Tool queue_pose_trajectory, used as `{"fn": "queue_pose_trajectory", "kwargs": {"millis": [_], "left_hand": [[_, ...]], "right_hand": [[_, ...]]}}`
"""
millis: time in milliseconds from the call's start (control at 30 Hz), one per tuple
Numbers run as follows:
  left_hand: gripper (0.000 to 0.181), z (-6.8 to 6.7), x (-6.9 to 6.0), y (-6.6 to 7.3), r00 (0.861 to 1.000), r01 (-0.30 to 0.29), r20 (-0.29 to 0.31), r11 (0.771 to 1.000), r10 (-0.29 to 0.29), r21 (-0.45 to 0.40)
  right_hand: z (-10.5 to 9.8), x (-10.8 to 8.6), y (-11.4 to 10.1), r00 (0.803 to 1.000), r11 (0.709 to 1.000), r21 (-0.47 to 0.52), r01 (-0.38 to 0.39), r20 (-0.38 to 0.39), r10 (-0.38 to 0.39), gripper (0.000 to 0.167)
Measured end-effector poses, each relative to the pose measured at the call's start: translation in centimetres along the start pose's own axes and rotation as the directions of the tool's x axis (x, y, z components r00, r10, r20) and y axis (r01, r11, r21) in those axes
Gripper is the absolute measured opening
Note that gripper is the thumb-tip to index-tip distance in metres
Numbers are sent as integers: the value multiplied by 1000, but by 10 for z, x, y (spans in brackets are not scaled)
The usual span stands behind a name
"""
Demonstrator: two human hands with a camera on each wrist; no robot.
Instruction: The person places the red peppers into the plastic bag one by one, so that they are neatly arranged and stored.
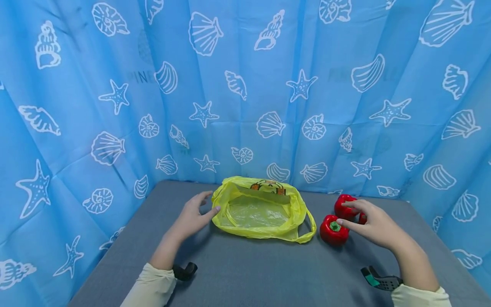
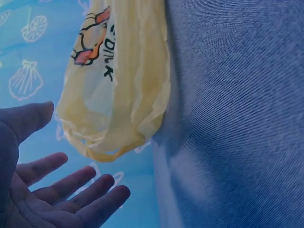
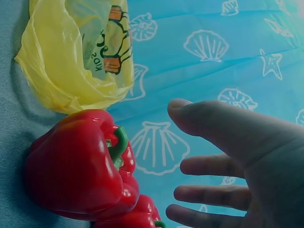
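Grey desk (image 1: 268, 273); far-middle, yellow bag (image 1: 245, 230), mouth spread wide, apparently so the inside is reachable; left hand (image 1: 193, 218) just beside its left edge, right hand (image 1: 371, 222) over red peppers (image 1: 329, 235) right of bag; both hands' fingers parted, holding nothing

Bright head view, dimmer wrist views, soft shadows, glints on red pepper (image 3: 76, 166)

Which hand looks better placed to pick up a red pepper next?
Probably the right hand: it holds nothing and is close by the red peppers. The left hand is across the yellow bag from them.
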State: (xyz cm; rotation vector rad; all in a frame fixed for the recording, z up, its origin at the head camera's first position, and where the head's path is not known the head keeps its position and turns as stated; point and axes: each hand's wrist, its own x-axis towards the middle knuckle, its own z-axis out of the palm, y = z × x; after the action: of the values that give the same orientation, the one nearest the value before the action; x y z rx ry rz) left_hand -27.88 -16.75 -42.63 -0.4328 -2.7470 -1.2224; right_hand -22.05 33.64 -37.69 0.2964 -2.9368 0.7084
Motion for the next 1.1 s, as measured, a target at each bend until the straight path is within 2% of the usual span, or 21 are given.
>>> {"fn": "queue_pose_trajectory", "kwargs": {"millis": [167,400,833,1100], "left_hand": [[65,5,1,-4,999,39,30,998,-37,-58],[65,12,2,-8,995,73,66,995,-68,-64],[58,17,0,-6,996,90,-8,990,-91,-110],[54,19,1,-6,995,97,-3,989,-98,-112]], "right_hand": [[1,1,3,999,1000,29,2,50,-3,81],[3,1,7,990,996,86,-23,140,11,92],[8,3,9,977,989,142,-41,215,10,100],[12,6,14,969,982,181,-44,246,-2,100]]}}
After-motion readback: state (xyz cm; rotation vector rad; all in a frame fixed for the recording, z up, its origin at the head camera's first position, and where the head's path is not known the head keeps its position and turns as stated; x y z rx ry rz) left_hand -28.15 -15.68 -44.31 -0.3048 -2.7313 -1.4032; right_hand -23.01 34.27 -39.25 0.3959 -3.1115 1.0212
